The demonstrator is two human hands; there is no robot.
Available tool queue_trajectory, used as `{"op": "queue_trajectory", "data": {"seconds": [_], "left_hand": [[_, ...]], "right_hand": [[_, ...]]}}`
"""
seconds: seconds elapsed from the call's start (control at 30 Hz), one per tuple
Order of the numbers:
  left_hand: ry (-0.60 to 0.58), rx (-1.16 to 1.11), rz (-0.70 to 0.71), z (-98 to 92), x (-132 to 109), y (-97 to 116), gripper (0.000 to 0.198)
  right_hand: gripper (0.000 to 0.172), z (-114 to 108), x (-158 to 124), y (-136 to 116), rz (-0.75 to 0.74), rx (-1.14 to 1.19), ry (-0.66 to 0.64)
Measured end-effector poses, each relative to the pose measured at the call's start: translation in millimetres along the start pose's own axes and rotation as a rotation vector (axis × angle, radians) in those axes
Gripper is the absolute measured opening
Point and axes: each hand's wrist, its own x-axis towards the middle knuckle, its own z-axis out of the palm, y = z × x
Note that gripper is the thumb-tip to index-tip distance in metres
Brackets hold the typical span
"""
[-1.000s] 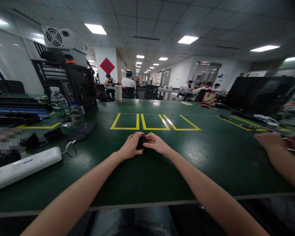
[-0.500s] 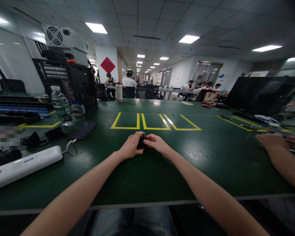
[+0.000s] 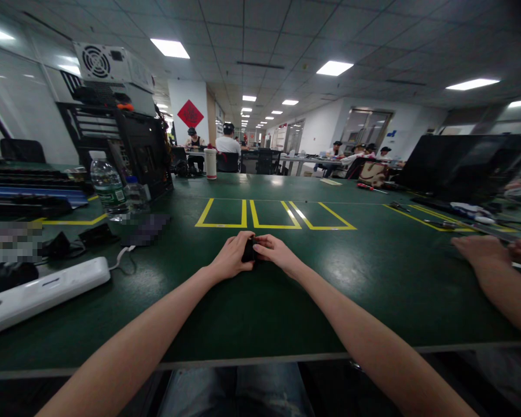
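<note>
A green tabletop (image 3: 312, 313) is marked near its middle with yellow tape outlines (image 3: 278, 227). Along the left side, a white power strip (image 3: 47, 294), a labelled water bottle (image 3: 108, 188) and a black computer case (image 3: 145, 153) are supported. A white tumbler (image 3: 210, 164) is stood toward the far edge; a red-handled screwdriver (image 3: 367, 187) is noted farther right.

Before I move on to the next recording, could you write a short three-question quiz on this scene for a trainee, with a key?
1. Multiple choice: the left hand and right hand meet at
a) a bottle
b) a black object
c) a screwdriver

2. True or false: the white cup lies on its side.

3. Fill in: the tape marking outlines on the green table is ____.

Key:
1. b
2. False; the white cup stands upright.
3. Yellow
</note>
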Motion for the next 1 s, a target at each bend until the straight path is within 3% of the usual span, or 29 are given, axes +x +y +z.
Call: {"op": "queue_trajectory", "data": {"seconds": [0.27,0.43,0.67,0.83,1.0], "left_hand": [[-0.007,-0.013,-0.017,-1.6,-0.4,1.3,0.059],[0.003,-0.008,-0.01,-0.5,-0.3,0.2,0.06],[0.009,0.003,-0.006,2.9,0.1,-2.5,0.06],[0.005,0.0,-0.011,3.2,0.6,-3.1,0.061],[0.009,0.002,0.001,1.7,0.1,-2.1,0.06]], "right_hand": [[0.035,-0.8,-6.3,-5.5,-0.062,-0.043,-0.046],[0.026,2.7,-5.9,-7.9,-0.074,0.013,-0.032],[0.032,0.1,-2.8,-4.5,0.009,-0.008,-0.012],[0.033,-1.0,-6.6,-6.6,-0.107,-0.092,-0.031],[0.026,1.2,-6.6,-6.1,-0.089,-0.012,-0.031]]}}
